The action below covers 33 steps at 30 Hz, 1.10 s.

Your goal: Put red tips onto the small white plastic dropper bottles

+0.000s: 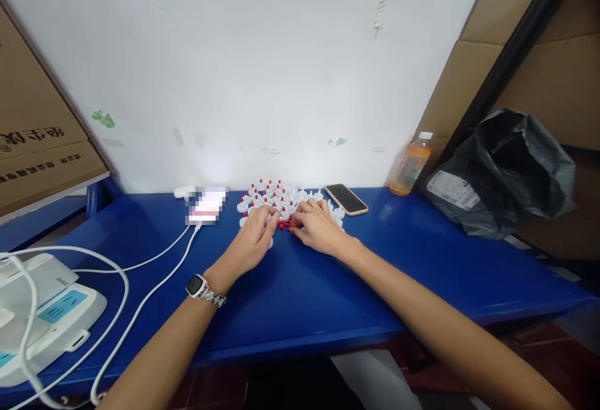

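A cluster of several small white plastic parts with red tips (276,196) lies at the back of the blue table (300,285). A small heap of loose red pieces (284,225) sits at its near edge. My left hand (253,238) and my right hand (319,224) rest side by side on the table, fingers curled down onto the red pieces and the nearest white parts. What the fingertips pinch is too small to make out. A watch (197,285) is on my left wrist.
A phone (345,199) lies right of the parts, an orange drink bottle (411,165) and a black plastic bag (506,172) further right. A blurred device (206,205) with white cables (154,272) and a white box (42,316) sit left. Cardboard stands on both sides.
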Tool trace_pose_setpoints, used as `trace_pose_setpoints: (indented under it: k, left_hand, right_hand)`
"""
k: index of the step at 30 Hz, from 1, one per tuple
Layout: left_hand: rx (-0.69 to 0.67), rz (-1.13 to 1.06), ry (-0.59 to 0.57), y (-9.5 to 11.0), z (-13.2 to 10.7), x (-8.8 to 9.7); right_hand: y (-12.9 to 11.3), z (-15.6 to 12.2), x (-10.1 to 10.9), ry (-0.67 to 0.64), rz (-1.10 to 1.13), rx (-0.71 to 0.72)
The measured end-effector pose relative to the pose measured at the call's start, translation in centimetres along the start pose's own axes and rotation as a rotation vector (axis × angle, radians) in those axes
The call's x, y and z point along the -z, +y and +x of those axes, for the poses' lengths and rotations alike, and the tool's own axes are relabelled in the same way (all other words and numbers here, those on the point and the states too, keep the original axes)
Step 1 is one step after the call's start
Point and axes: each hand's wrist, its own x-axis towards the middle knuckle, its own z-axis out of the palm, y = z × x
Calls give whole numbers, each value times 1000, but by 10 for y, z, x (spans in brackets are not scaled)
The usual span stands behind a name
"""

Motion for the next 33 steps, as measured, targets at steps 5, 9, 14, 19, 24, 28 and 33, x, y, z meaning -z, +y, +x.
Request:
trace_pose_setpoints:
  k: [5, 9, 14, 19, 24, 28, 33]
  left_hand:
    - [18, 7, -6, 1, -1, 1]
    - [15, 7, -7, 2, -1, 1]
    - [22, 8, -6, 3, -1, 2]
    - [20, 16, -10, 5, -1, 2]
    - [-5, 8, 6, 5, 0, 1]
    - [10, -13, 10, 6, -1, 1]
    - [40, -33, 7, 11, -1, -2]
  right_hand:
    - [0, -5, 3, -24, -18, -10]
    - [0, -5, -1, -21, -48, 6]
    - [-1, -7, 0, 4, -48, -30]
    - [-3, -11, 1, -7, -82, -44]
    - [-2, -10, 1, 99, 98, -38]
    - [-4, -5, -3, 232, 610, -150]
    - [-14, 3, -9, 415, 1217, -308]
